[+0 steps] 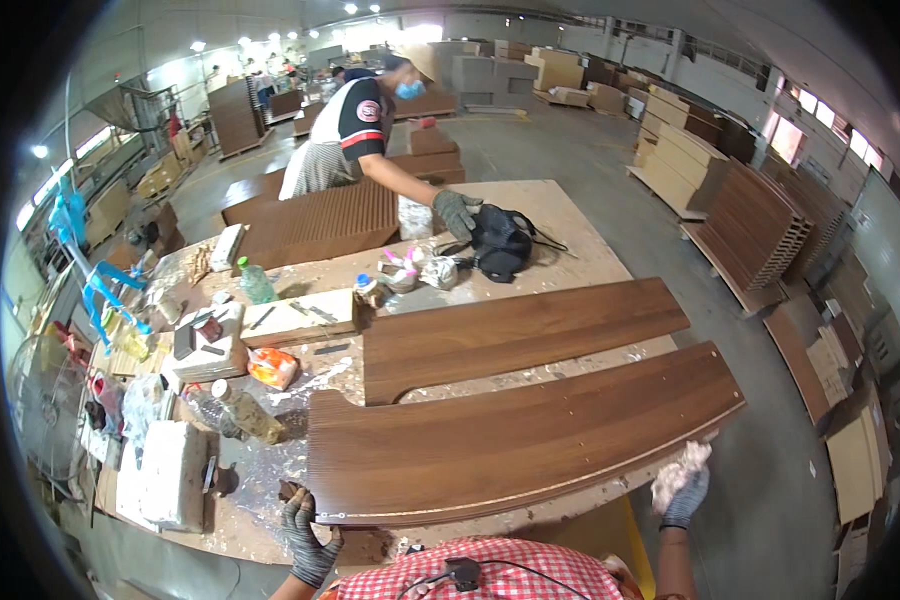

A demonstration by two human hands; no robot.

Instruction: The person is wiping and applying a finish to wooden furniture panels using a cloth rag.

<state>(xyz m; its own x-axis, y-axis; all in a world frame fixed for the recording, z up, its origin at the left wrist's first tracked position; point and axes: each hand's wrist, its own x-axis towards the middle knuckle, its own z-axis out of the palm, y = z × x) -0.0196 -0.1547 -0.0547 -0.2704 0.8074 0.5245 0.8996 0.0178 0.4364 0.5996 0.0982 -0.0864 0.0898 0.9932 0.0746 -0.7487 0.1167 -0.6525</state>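
A stack of brown wood-grain panels (510, 430) lies across the table in front of me, its near long edge curved and pale. My left hand (310, 540), in a grey striped glove, is at the stack's near left corner with thumb and fingers apart. A small dark brown piece (290, 491) shows by its fingertips; whether they touch it I cannot tell. Beyond the near right edge, my right hand (686, 500), gloved likewise, is closed on a crumpled pale pink rag (678, 474), close against the panel edge. Farther off lies a second brown panel (520, 335), notched at its left.
Across the table a co-worker's gloved hand (456, 212) reaches to a black bag (502, 243). Bottles (248, 412), an orange packet (272, 368), a wooden block (300, 318) and a white wrapped bundle (174, 475) crowd the left side. Stacked panels (750, 225) stand on the floor at right.
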